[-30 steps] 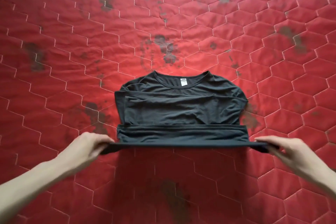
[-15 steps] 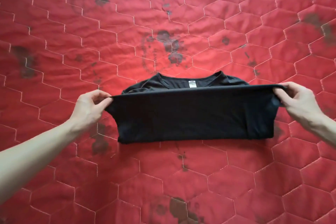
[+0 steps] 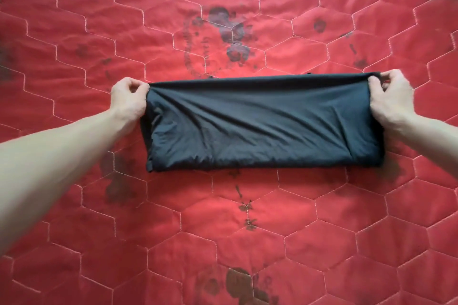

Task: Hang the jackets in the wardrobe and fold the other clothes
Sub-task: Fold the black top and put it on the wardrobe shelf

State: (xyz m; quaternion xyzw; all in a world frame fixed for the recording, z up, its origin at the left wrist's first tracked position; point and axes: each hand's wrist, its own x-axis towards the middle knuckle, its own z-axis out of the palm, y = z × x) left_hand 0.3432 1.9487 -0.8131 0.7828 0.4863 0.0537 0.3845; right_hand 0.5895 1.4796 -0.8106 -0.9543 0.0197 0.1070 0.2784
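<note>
You are pinching the far corners of the folded black shirt [image 3: 260, 126], your left hand [image 3: 128, 98] at one end and your right hand [image 3: 391, 99] at the other, fingers curled into the fabric. It is lying flat on the red quilted bed [image 3: 247, 230].

No legible text on anything here.
</note>
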